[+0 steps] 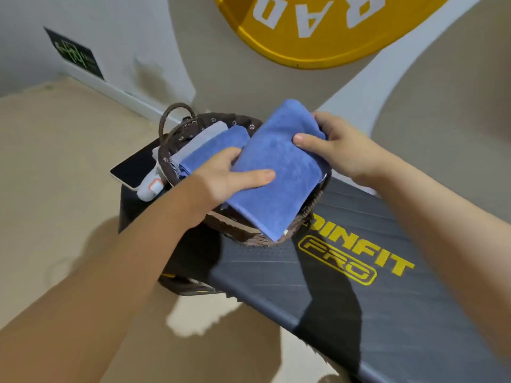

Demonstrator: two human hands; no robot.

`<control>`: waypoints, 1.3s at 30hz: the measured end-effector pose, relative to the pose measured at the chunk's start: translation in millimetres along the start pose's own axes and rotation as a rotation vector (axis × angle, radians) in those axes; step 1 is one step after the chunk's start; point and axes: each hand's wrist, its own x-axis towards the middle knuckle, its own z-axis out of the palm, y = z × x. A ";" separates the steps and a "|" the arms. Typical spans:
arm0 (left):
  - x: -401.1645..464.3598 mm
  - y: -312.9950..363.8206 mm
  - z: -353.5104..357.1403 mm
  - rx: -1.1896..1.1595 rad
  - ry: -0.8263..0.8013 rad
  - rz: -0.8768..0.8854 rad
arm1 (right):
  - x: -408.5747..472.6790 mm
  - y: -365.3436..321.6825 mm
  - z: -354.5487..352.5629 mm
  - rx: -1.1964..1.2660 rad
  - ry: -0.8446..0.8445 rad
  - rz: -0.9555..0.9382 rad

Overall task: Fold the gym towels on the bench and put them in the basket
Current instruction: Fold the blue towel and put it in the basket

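A folded blue towel hangs tilted over the dark woven basket, which stands on the far end of the black bench. My left hand grips the towel's left edge, thumb on top. My right hand holds its upper right corner. Inside the basket lie another folded blue towel and a pale grey towel, side by side on the left. The basket's right rim is hidden under the held towel.
A dark tablet and a small white device lie on the bench left of the basket. The basket's handle sticks up at its far left. A yellow round sign hangs on the wall behind. Beige floor surrounds the bench.
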 end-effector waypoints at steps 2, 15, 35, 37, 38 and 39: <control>1.2 -8.8 -10.4 0.078 0.038 0.022 | 14.3 6.1 8.6 -0.021 0.038 0.058; 43.0 -35.8 -33.0 1.038 0.324 -0.010 | 91.6 32.2 72.9 -0.523 -0.071 0.277; 34.0 -41.8 -10.7 1.510 -0.338 0.023 | 70.8 44.9 102.9 -0.244 0.021 0.331; 35.8 -37.6 -10.1 1.549 -0.432 0.008 | 70.7 42.3 104.8 -0.361 -0.021 0.306; 35.9 -37.1 -7.9 1.547 -0.475 -0.004 | 70.8 39.8 105.3 -0.390 -0.039 0.303; 36.9 -36.9 -6.1 1.560 -0.498 -0.004 | 71.0 38.5 105.1 -0.402 -0.060 0.316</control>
